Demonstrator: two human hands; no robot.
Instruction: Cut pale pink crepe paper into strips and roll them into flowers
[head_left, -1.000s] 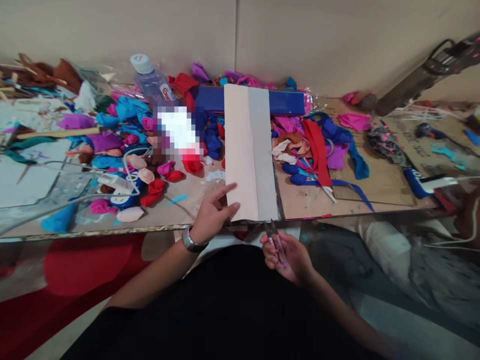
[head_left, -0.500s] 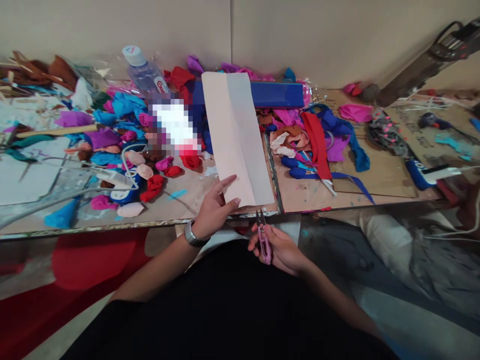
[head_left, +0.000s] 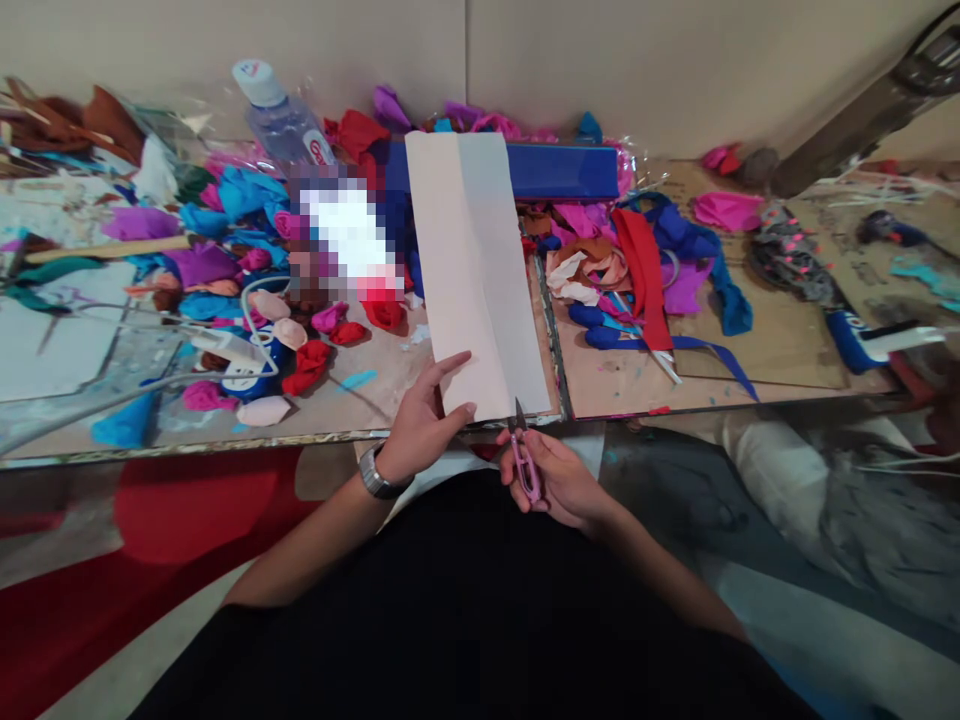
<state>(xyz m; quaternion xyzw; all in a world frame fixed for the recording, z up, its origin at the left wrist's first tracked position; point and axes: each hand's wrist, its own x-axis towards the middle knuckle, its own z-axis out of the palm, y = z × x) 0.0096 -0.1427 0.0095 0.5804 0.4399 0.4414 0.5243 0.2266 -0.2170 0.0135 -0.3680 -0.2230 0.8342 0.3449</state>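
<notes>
A long pale pink sheet of paper (head_left: 480,270), creased down its length, lies near the middle of the table and over part of a blue box (head_left: 566,172). My left hand (head_left: 420,425) rests on the sheet's near left corner with thumb and forefinger spread apart; a metal watch (head_left: 375,472) is on that wrist. In my right hand (head_left: 559,478) are pink-handled thread snips (head_left: 527,465), their blades pointing away from me. The blade tips are at the sheet's near edge, by the crease. Whether they touch the paper I cannot tell.
Crumpled coloured paper pieces (head_left: 225,200) crowd the left, beside a clear bottle (head_left: 289,125) and a blurred bright screen. A grey cable (head_left: 142,385) crosses there. Strips of red paper (head_left: 641,280) and blue paper lie to the right, near a corded blue-and-white tool (head_left: 855,340).
The snips have moved slightly up to the sheet's near edge, and their blades look closer together. My left hand stays on the paper. The whole view has shifted a little.
</notes>
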